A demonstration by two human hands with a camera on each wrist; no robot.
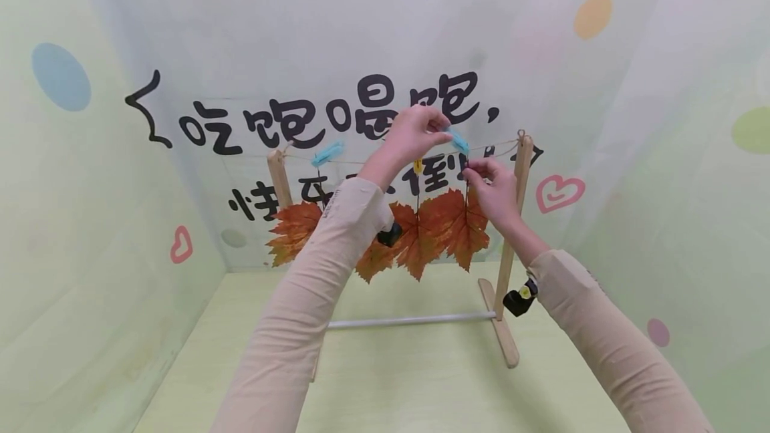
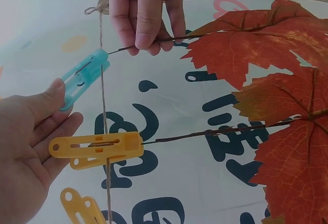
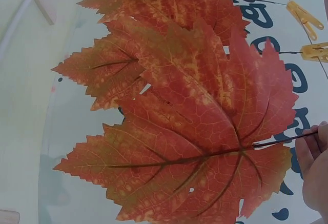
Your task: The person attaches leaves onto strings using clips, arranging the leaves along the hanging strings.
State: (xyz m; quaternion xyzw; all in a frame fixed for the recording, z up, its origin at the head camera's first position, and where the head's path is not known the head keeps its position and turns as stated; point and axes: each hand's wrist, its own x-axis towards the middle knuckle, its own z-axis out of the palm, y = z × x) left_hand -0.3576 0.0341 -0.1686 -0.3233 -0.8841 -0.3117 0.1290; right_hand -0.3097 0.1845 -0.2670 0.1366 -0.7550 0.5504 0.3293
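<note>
My left hand (image 1: 418, 131) pinches the tail end of a light blue clothespin (image 1: 458, 141) between thumb and fingers. In the left wrist view the clothespin's front end lies at the string (image 2: 104, 106), with a dark leaf stem at its tip. My right hand (image 1: 494, 189) pinches that stem just below the clothespin. From the stem hangs an orange-red maple leaf (image 3: 205, 131), which fills much of the right wrist view. Beside it, a yellow clothespin (image 2: 97, 149) on the string holds another leaf (image 1: 418, 239) by its stem.
The string runs between two wooden posts, the right post (image 1: 520, 172) and the left post (image 1: 279, 179). A white rod (image 1: 415, 320) joins the stand low down. Another blue clothespin (image 1: 327, 154) holds a leaf (image 1: 293, 232) at the left. Behind hangs a printed backdrop (image 1: 361, 25).
</note>
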